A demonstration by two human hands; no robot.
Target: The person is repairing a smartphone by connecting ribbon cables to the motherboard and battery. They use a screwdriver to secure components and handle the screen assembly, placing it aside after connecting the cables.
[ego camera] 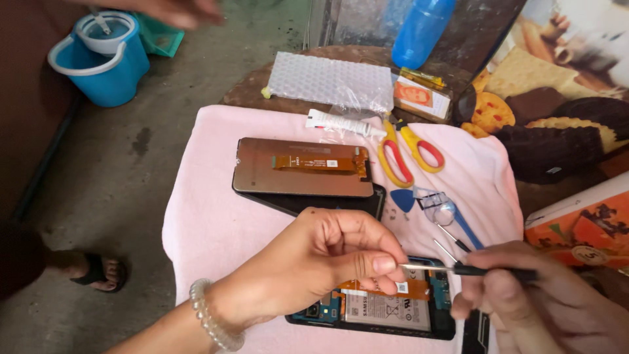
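Observation:
My left hand (314, 262), with a bead bracelet on the wrist, rests on an opened phone (386, 313) whose battery and orange flex cable show. Its thumb and fingers pinch the metal tip of a thin tool (458, 269). My right hand (544, 298) grips that tool's black handle at the lower right, holding it level over the phone. A detached copper-backed screen panel (301, 167) with an orange ribbon lies farther up on the pink towel (209, 216).
Yellow-and-red scissors (409, 154), a blue pick (403, 198), a suction cup (442, 211), a white tube (337, 122) and bubble wrap (327, 80) lie behind. A blue bottle (420, 29), an orange box (583, 226), a blue bucket (105, 56) and a sandalled foot (98, 270) surround the work.

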